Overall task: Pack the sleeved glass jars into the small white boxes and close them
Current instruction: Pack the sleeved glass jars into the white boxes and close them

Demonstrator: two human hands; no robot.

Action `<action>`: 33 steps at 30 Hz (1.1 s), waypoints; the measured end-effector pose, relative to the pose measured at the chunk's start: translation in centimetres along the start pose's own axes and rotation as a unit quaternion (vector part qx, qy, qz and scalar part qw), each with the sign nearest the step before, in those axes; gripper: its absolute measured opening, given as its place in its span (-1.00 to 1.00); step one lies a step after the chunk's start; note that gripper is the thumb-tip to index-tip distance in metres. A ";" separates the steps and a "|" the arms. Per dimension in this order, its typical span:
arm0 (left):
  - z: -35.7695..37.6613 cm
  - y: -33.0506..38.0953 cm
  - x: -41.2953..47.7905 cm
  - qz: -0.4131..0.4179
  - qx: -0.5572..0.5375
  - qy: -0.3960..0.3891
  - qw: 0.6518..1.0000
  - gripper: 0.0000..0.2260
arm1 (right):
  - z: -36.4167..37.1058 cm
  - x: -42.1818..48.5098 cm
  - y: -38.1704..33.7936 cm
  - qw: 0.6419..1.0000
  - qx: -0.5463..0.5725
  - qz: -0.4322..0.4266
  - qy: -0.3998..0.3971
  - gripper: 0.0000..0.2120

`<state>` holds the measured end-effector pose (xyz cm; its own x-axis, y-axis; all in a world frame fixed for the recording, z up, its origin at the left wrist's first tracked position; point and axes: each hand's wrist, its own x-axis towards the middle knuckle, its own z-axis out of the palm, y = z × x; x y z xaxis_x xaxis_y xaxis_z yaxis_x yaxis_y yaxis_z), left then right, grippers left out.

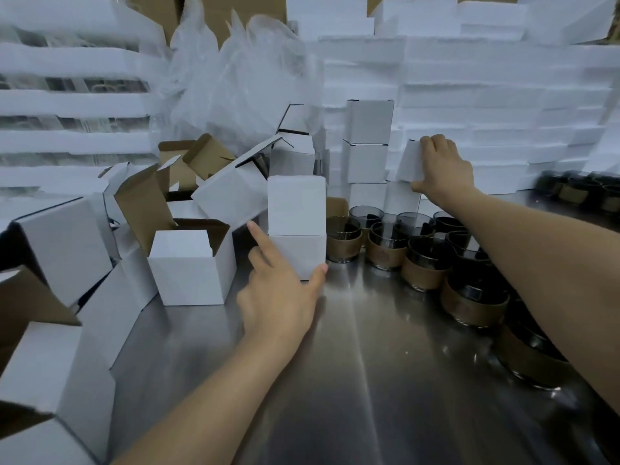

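Two hands busy | right hand grasps closed box, tilted, behind the sleeved jars | left hand clasps stacked box left of jars | risk, I'd say: tilted box slips, topples onto glass.

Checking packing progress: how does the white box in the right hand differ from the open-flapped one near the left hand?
The held box is closed and tilted, gripped by the right hand at the rear stack; the open-flapped box stands level on the steel table, flaps up, brown inside showing. Both are small and white.
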<state>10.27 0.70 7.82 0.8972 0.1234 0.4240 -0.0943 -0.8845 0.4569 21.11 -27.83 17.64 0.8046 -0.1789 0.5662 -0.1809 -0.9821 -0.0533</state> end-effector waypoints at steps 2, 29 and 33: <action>0.2 -0.2 0.1 0.006 -0.002 0.001 1.000 0.00 | 0.7 0.7 -0.1 1.000 0.025 -0.014 -0.007 -0.40; -2.7 -1.3 -0.9 -0.069 -0.309 -0.041 0.948 -0.19 | -4.1 -21.3 -14.5 0.852 0.508 0.110 -0.061 -0.51; -2.8 -1.4 -1.1 -0.027 -0.317 -0.068 0.946 -0.41 | -4.4 -20.4 -14.1 0.813 0.552 0.105 -0.152 -0.34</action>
<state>8.24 3.04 8.89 0.9509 0.0640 0.3028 -0.2484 -0.4258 0.8701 4.73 -10.09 10.48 0.9545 -0.1909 0.2292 0.1513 -0.3524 -0.9235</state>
